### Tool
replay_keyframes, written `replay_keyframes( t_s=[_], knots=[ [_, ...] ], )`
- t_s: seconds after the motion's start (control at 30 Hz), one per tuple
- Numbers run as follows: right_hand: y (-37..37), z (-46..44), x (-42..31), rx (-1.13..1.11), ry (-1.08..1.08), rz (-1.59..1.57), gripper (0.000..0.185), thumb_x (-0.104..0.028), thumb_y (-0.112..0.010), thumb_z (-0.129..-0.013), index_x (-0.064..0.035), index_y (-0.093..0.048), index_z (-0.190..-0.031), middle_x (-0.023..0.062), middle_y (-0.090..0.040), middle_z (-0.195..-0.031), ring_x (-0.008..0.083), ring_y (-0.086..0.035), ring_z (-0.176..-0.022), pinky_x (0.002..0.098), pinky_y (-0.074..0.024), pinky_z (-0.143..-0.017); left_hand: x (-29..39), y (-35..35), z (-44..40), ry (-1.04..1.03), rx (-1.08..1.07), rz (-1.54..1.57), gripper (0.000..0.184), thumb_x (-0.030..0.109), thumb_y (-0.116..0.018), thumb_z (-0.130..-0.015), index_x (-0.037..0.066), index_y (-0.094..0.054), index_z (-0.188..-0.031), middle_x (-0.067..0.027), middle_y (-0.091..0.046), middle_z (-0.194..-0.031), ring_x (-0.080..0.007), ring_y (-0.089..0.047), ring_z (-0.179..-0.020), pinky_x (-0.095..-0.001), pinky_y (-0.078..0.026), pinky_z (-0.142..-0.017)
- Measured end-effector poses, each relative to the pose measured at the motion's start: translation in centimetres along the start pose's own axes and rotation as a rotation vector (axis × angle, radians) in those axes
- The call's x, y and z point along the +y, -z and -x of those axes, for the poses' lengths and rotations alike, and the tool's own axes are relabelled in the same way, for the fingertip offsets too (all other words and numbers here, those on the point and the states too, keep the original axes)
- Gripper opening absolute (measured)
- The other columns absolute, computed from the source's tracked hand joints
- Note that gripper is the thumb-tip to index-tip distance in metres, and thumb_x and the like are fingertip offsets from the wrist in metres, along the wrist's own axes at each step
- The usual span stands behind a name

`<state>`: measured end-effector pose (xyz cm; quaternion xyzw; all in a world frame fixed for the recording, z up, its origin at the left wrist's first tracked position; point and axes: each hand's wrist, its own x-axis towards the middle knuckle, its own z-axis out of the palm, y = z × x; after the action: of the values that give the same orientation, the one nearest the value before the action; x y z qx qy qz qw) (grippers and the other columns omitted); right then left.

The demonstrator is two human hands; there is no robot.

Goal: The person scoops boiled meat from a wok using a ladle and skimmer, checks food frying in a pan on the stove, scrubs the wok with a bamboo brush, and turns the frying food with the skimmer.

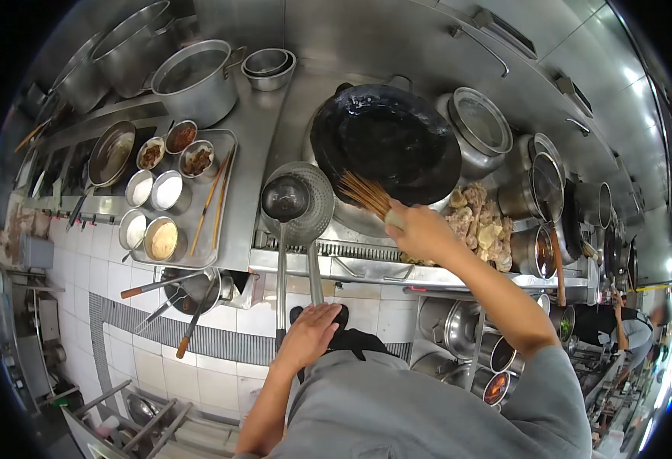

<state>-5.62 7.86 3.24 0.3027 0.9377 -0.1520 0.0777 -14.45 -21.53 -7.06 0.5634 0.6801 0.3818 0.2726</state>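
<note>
My right hand [418,233] is closed around the handle end of a bamboo brush [366,191]. The brush's bristles lie at the lower left rim of a large black wok [389,138] on the stove. At the lower centre, my left hand [310,334] rests over the handle ends of a ladle [285,199] and a perforated strainer [317,200]; how its fingers meet the handles is hard to make out. The ladle's bowl sits in the strainer. Pieces of cooked meat [483,226] lie to the right of my right hand.
On the left, a tray [212,206] holds several seasoning cups and chopsticks. A large pot [194,80] stands behind it. A lidded pot [480,126] is right of the wok, with more pots beyond. Another person [634,329] is at the far right.
</note>
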Motion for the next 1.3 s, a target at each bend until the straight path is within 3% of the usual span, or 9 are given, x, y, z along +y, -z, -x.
replay_keyframes(
  t_s=[0.4, 0.53, 0.6, 0.87, 0.93, 1.03, 1.1, 1.17, 1.3],
  knots=[
    [-3.2, -6.7, -3.4, 0.116, -0.095, -0.040, 0.030, -0.028, -0.053, -0.082, -0.0056, -0.063, -0.098, 0.0215, -0.068, -0.088, 0.0410, -0.065, -0.084, 0.0463, -0.0537, -0.078, 0.3, 1.7, -1.1, -0.025, -0.106, -0.047, 0.036, 0.015, -0.057, -0.090, 0.003, -0.055, -0.124, -0.0165, -0.059, -0.122, -0.0336, -0.053, -0.116, -0.0444, -0.038, -0.103],
    [2.5, -0.7, 2.6, 0.144, 0.024, -0.070, 0.042, -0.037, -0.058, -0.082, -0.0059, -0.066, -0.110, 0.0222, -0.067, -0.098, 0.0388, -0.065, -0.092, 0.0413, -0.0518, -0.085, 0.3, 1.9, -0.5, -0.001, -0.066, -0.006, 0.036, 0.015, -0.058, -0.089, 0.003, -0.055, -0.123, -0.0167, -0.060, -0.120, -0.0334, -0.054, -0.115, -0.0448, -0.039, -0.102],
    [7.4, 0.8, 3.8, 0.000, -0.300, -0.207, 0.047, -0.041, -0.059, -0.081, -0.0080, -0.066, -0.113, 0.0220, -0.066, -0.103, 0.0382, -0.063, -0.097, 0.0405, -0.0498, -0.089, 0.1, 1.7, -0.3, 0.002, -0.049, 0.013, 0.035, 0.015, -0.059, -0.089, 0.004, -0.056, -0.123, -0.0167, -0.061, -0.118, -0.0333, -0.055, -0.114, -0.0447, -0.040, -0.101],
    [-3.3, -11.5, 18.0, 0.174, -0.427, 0.117, 0.040, -0.039, -0.056, -0.083, -0.0089, -0.068, -0.106, 0.0212, -0.068, -0.089, 0.0375, -0.066, -0.085, 0.0454, -0.0520, -0.082, 1.3, 1.2, -0.8, 0.034, -0.076, -0.002, 0.037, 0.016, -0.059, -0.089, 0.004, -0.055, -0.124, -0.0175, -0.060, -0.119, -0.0348, -0.055, -0.114, -0.0447, -0.040, -0.101],
    [-3.2, -13.5, 14.3, 0.044, -0.150, 0.126, 0.043, -0.041, -0.054, -0.083, -0.0092, -0.067, -0.108, 0.0192, -0.068, -0.078, 0.0347, -0.068, -0.073, 0.0439, -0.0552, -0.072, 1.7, 1.2, -0.6, 0.046, -0.080, 0.021, 0.038, 0.016, -0.059, -0.089, 0.003, -0.054, -0.125, -0.0173, -0.060, -0.119, -0.0355, -0.055, -0.113, -0.0448, -0.040, -0.102],
    [-1.0, -13.9, 7.7, -0.136, -0.333, -0.202, 0.044, -0.042, -0.053, -0.082, -0.0102, -0.068, -0.108, 0.0153, -0.065, -0.064, 0.0279, -0.066, -0.056, 0.0387, -0.0562, -0.058, 1.6, 0.9, -0.2, 0.061, -0.062, 0.052, 0.038, 0.015, -0.059, -0.089, 0.003, -0.054, -0.125, -0.0175, -0.060, -0.119, -0.0355, -0.055, -0.113, -0.0449, -0.040, -0.102],
    [1.0, -11.8, 3.3, -0.194, -0.321, -0.319, 0.048, -0.034, -0.055, -0.080, 0.0028, -0.062, -0.111, 0.0204, -0.065, -0.067, 0.0283, -0.066, -0.054, 0.0329, -0.0557, -0.053, 1.4, 0.9, 0.1, 0.059, -0.058, 0.050, 0.038, 0.015, -0.059, -0.089, 0.003, -0.054, -0.125, -0.0174, -0.060, -0.119, -0.0352, -0.055, -0.113, -0.0448, -0.040, -0.102],
    [1.6, -9.9, 0.5, -0.198, -0.290, -0.355, 0.046, -0.033, -0.054, -0.081, 0.0028, -0.063, -0.108, 0.0191, -0.063, -0.060, 0.0292, -0.064, -0.049, 0.0344, -0.0557, -0.056, 1.3, 0.8, 0.5, 0.066, -0.059, 0.056, 0.038, 0.015, -0.059, -0.089, 0.003, -0.054, -0.125, -0.0173, -0.060, -0.119, -0.0348, -0.055, -0.114, -0.0448, -0.040, -0.102],
    [0.6, -4.4, -0.4, 0.057, 0.015, -0.114, 0.043, -0.037, -0.053, -0.082, 0.0004, -0.067, -0.098, 0.0234, -0.067, -0.087, 0.0350, -0.067, -0.082, 0.0436, -0.0517, -0.082, 0.3, 0.7, 0.9, 0.099, -0.034, 0.085, 0.037, 0.014, -0.059, -0.089, 0.004, -0.055, -0.124, -0.0170, -0.060, -0.120, -0.0347, -0.055, -0.113, -0.0449, -0.040, -0.102]
  ],
)
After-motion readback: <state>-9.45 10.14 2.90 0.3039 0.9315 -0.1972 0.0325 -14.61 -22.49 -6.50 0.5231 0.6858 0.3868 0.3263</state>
